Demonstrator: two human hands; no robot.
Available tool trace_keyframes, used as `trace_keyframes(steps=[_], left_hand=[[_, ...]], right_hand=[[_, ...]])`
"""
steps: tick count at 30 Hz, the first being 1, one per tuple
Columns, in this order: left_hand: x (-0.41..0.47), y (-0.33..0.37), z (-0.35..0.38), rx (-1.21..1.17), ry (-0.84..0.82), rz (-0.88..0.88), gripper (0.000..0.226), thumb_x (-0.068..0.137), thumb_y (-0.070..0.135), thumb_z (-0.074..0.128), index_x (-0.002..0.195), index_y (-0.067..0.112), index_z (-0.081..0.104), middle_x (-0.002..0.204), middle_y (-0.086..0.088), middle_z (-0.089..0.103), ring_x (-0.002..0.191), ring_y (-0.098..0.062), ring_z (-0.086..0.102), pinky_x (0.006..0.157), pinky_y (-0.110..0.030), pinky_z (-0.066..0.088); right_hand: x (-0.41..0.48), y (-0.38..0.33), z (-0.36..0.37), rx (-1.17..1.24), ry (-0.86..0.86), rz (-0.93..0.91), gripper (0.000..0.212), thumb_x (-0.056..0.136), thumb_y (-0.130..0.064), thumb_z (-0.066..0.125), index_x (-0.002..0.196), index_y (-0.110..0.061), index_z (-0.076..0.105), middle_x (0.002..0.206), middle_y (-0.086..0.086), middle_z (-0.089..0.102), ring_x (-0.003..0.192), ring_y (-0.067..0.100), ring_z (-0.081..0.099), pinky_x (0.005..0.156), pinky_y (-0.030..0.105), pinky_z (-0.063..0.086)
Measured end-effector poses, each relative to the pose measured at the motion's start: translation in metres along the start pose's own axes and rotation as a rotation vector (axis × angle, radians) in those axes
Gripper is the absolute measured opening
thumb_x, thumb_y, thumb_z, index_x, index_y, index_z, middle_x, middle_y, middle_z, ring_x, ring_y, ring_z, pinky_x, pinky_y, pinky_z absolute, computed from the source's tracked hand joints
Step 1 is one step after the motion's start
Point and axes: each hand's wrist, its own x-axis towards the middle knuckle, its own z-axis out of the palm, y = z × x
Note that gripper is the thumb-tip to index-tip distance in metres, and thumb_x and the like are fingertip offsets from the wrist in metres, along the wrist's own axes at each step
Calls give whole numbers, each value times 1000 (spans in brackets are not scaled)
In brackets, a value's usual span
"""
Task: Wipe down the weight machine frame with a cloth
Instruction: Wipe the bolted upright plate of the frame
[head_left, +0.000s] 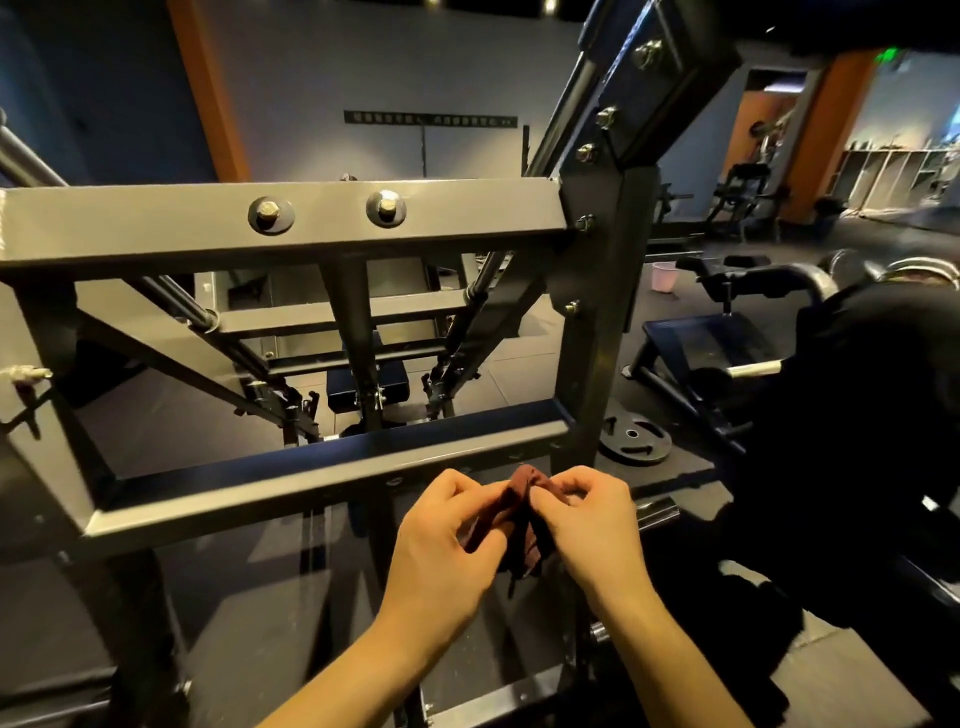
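A grey weight machine frame (291, 218) of square steel tube fills the left and middle of the view; two hex bolts with round washers (270, 214) are seen on its upper crossbar, and a lower crossbar (332, 478) runs slanting below it. Just beneath that lower bar, a dark reddish-brown cloth (522, 512), soft and crumpled into folds, is held between both hands and is not seen touching the frame. The left hand (447, 540) is curled, its thumb and fingers pinching one side of the cloth. The right hand (592, 525) pinches the other side likewise. Further right, a black round weight plate (635, 437) lies flat on the dark floor.
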Motion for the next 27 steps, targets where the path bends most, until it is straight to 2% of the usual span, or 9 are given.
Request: trace_keyframes(steps=[3, 5, 10, 14, 16, 19, 23, 25, 27], left_hand=[[9, 6, 20, 56, 1, -17, 41, 90, 12, 73, 122, 38, 71, 98, 19, 56, 96, -7, 60, 80, -28, 58], [16, 8, 31, 110, -31, 3, 46, 90, 14, 73, 128, 38, 68, 101, 20, 54, 99, -5, 58, 85, -29, 58], [29, 16, 51, 121, -126, 6, 50, 91, 18, 72, 133, 42, 61, 116, 24, 54, 115, -1, 55, 95, -22, 54], [42, 23, 57, 20, -179, -94, 44, 93, 12, 70, 130, 35, 66, 114, 20, 68, 113, 4, 62, 96, -19, 54], [48, 25, 54, -84, -210, -182, 41, 91, 4, 69, 121, 32, 71, 109, 15, 74, 108, -1, 67, 90, -20, 57], [56, 24, 52, -202, -196, -386, 35, 88, -3, 67, 109, 24, 75, 101, 5, 77, 101, -12, 73, 83, -29, 60], [59, 26, 52, -329, -309, -546, 24, 90, 15, 74, 114, 20, 73, 104, 2, 78, 100, -14, 74, 89, -34, 58], [58, 22, 53, -216, -356, -491, 35, 86, 22, 80, 119, 27, 70, 110, 9, 76, 106, -7, 71, 91, -31, 58], [59, 15, 57, 9, -289, -411, 41, 84, 22, 82, 121, 31, 67, 113, 13, 73, 109, -3, 68, 98, -32, 56]], right_hand=[[3, 6, -18, 200, -146, 87, 8, 93, -10, 70, 99, -13, 75, 89, 3, 78, 87, 16, 76, 80, 41, 64], [8, 9, -32, 287, -196, 129, 12, 96, -13, 68, 105, -10, 75, 93, 6, 79, 93, 21, 76, 79, 40, 64], [21, 14, -65, 456, -239, 193, 31, 92, -30, 71, 104, -1, 71, 93, 15, 77, 83, 25, 77, 68, 32, 62], [29, 23, -82, 437, -301, 186, 27, 92, -21, 71, 113, -4, 70, 99, 12, 78, 93, 26, 76, 84, 42, 62], [33, 27, -91, 396, -317, 170, 22, 92, -13, 70, 112, -4, 71, 97, 10, 78, 91, 24, 76, 78, 36, 62], [38, 30, -97, 301, -342, 99, 16, 93, -11, 70, 108, -8, 72, 96, 6, 78, 90, 21, 76, 72, 28, 60], [43, 36, -93, 274, -324, 103, 13, 93, -15, 71, 105, -13, 72, 96, 3, 78, 91, 19, 76, 72, 27, 60], [46, 39, -93, 281, -329, 122, 13, 92, -17, 72, 105, -14, 72, 97, 2, 78, 91, 19, 76, 72, 27, 60], [47, 41, -92, 286, -333, 128, 13, 93, -16, 71, 105, -13, 72, 97, 4, 78, 90, 20, 76, 72, 28, 60]])
